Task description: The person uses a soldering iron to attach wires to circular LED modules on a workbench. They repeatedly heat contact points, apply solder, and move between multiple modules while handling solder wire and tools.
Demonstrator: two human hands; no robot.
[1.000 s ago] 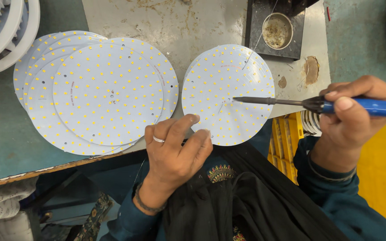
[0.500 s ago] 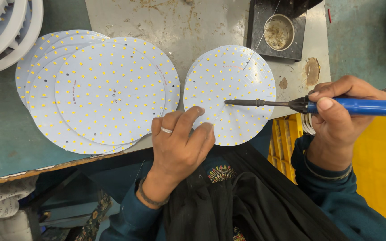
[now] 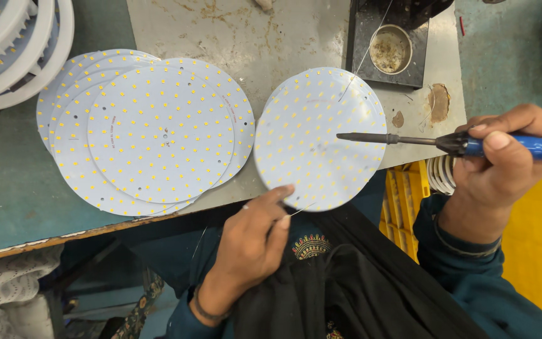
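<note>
- Soldering iron [image 3: 472,143]: your right hand [image 3: 503,169] grips it, tip over the round LED board [image 3: 320,139] on the grey metal sheet [image 3: 271,37].
- Your left hand [image 3: 252,242] pinches the thin wire [image 3: 299,209] at the board's near edge.
- Stacked boards [image 3: 152,132] lie just left; a flux tin [image 3: 389,49] stands behind.

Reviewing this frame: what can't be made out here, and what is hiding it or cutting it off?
Head view only:
- Soldering iron: handle end cut off by the right edge, grip covered by the right hand.
- Round board: whether the iron tip touches it is too fine to tell.
- Left hand: the thin wire at its fingers is too small to follow.
- Stacked boards: lower ones covered by the top one.
- White rings: cut off by the top-left corner.
</note>
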